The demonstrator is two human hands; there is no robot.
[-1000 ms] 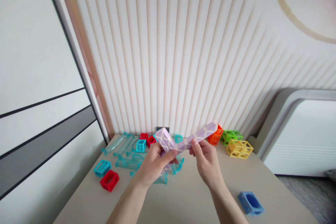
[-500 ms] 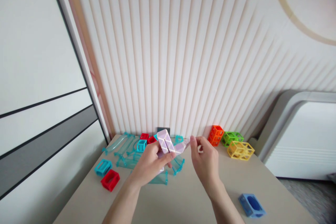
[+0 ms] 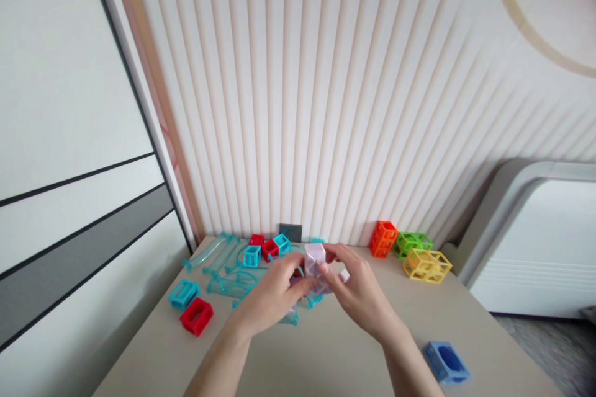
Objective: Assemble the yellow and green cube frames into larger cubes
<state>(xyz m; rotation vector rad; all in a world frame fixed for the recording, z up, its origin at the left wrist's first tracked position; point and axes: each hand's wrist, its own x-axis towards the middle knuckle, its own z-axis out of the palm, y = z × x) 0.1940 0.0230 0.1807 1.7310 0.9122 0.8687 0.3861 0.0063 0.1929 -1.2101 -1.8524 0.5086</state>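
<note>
Between my two hands, above the table, is a pale lilac snake puzzle (image 3: 315,253) made of wedge segments with light edges. My left hand (image 3: 274,288) grips its left side, thumb in front and fingers curled behind. My right hand (image 3: 361,285) closes on the right side, its thumb pressed to the front face and its fingers over the back. A small pale end sticks out beside the right thumb. Fingers cover much of the puzzle, so its full shape is hidden. Under and behind the hands lie clear teal track pieces (image 3: 228,283).
Red and cyan block frames (image 3: 252,256) stand at the back left; a cyan frame (image 3: 184,294) and a red frame (image 3: 196,317) lie nearer. Orange (image 3: 383,239), green (image 3: 412,244) and yellow (image 3: 426,265) frames stand back right. A blue block (image 3: 446,362) sits front right. Behind is a ribbed wall (image 3: 298,105).
My right hand has moved left and now holds the puzzle's body beside my left hand. The segment that stretched out to the right is folded in, and the puzzle has turned.
</note>
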